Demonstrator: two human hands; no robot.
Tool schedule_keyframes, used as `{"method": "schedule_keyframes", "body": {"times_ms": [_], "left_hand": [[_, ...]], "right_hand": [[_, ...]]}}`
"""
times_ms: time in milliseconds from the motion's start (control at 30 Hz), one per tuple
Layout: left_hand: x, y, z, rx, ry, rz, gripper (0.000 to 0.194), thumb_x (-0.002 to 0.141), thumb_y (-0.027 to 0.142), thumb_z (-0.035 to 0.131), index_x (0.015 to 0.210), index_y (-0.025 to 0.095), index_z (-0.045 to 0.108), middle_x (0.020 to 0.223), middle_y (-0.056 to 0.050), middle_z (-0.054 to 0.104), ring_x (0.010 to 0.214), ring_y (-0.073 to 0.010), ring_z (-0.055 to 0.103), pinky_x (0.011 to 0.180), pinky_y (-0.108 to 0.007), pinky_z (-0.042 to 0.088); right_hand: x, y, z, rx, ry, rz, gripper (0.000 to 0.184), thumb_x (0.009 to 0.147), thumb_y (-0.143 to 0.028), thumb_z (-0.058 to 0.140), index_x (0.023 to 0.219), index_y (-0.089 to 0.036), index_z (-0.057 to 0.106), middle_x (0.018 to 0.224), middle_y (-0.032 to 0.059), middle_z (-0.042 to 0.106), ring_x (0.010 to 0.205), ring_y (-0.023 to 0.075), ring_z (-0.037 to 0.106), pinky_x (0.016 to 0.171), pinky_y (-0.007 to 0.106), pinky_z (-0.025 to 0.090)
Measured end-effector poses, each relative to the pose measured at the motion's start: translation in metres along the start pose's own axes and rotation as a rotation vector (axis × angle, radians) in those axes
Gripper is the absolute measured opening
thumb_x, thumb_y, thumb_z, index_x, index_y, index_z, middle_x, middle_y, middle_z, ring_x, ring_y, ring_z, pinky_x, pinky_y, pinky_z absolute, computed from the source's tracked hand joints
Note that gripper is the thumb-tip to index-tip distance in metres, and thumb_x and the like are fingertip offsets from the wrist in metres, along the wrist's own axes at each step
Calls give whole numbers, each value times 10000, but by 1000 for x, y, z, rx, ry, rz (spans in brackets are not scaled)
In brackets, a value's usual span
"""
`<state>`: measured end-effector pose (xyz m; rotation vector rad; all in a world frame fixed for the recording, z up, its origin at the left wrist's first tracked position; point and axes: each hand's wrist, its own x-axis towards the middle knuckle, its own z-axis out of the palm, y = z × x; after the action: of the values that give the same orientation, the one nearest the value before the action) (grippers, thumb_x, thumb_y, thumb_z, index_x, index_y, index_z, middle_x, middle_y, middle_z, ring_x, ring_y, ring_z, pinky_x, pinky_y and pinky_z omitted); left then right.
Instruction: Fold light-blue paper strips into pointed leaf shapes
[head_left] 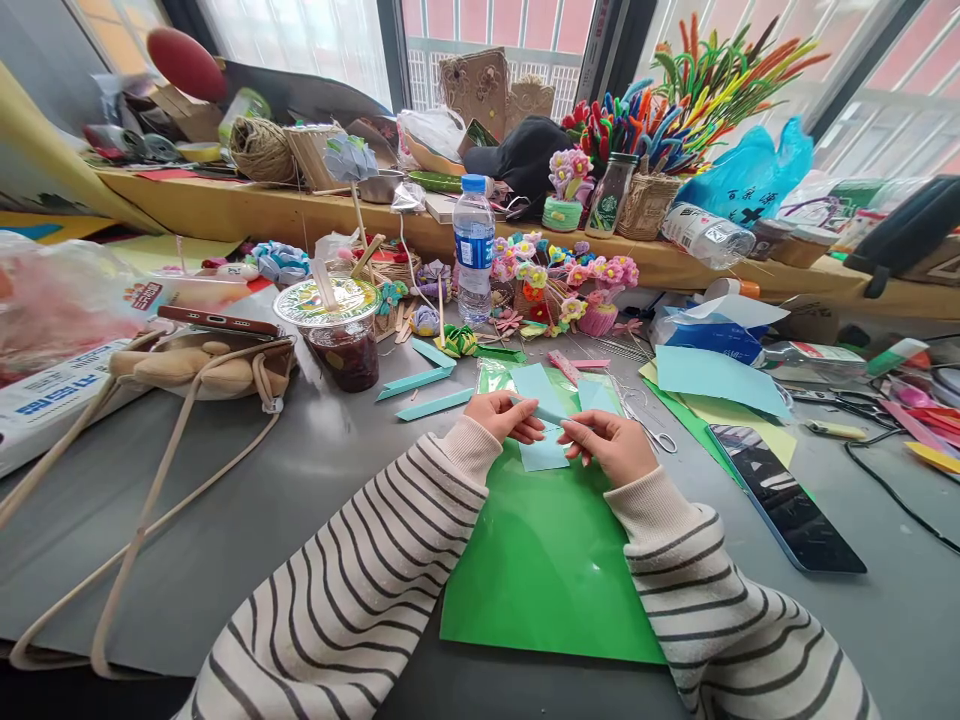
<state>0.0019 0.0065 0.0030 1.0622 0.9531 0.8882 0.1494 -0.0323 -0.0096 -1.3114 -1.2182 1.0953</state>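
Observation:
My left hand and my right hand both pinch a small light blue paper piece over a glossy green sheet on the grey table. The fingers of both hands are closed on the paper's upper edge, which looks folded. Both arms wear striped cream sleeves. More light blue paper lies just beyond my hands, and scissors rest to the right of my right hand.
A phone lies right of the green sheet. Folded teal paper strips, a lidded drink cup, a water bottle and paper flowers stand further back. A beige bag with long straps sits at left.

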Motion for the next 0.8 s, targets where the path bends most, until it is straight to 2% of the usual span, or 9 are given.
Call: {"method": "schedule_keyframes", "body": {"times_ms": [133, 233, 333, 433, 667, 800], "left_hand": [[0, -1, -1, 4, -13, 43, 242, 598, 300, 599, 608, 100, 463, 467, -13, 582, 401, -119, 556, 393, -202, 444], [0, -2, -3, 0, -44, 81, 276, 584, 335, 600, 615, 114, 438, 456, -8, 578, 377, -115, 543, 373, -193, 423], [0, -2, -4, -22, -117, 102, 327, 576, 360, 598, 746, 114, 466, 476, -8, 588, 393, -119, 551, 399, -201, 432], [-1, -1, -4, -35, -176, 116, 411, 569, 361, 605, 872, 113, 480, 514, -14, 602, 442, -126, 571, 449, -217, 455], [-1, 1, -2, 7, -127, 88, 330, 490, 338, 659, 656, 95, 510, 515, -23, 603, 476, -126, 578, 480, -225, 470], [-3, 3, -1, 17, -98, 62, 332, 496, 372, 644, 609, 99, 491, 487, -20, 595, 439, -122, 568, 434, -212, 457]], "right_hand": [[0, -2, 1, 12, -10, 12, 239, 561, -363, 614, 611, -132, 576, 521, 36, 609, 414, 104, 541, 336, 175, 375], [0, -2, 1, 76, -35, 66, 261, 545, -377, 614, 635, -135, 580, 547, 35, 613, 378, 81, 503, 290, 160, 313], [3, 0, -3, 174, -103, 167, 292, 537, -377, 617, 700, -137, 580, 563, 15, 605, 312, 33, 403, 255, 150, 206], [5, 1, -7, 240, -159, 202, 308, 549, -352, 617, 777, -147, 583, 531, -20, 577, 290, 6, 331, 274, 154, 188], [5, -1, -9, 254, -114, 203, 299, 555, -350, 614, 768, -142, 605, 523, -14, 561, 310, 13, 320, 292, 167, 179], [3, -3, -5, 94, -11, 78, 319, 553, -391, 603, 761, -149, 602, 565, 7, 577, 378, 55, 408, 326, 183, 276]]}}
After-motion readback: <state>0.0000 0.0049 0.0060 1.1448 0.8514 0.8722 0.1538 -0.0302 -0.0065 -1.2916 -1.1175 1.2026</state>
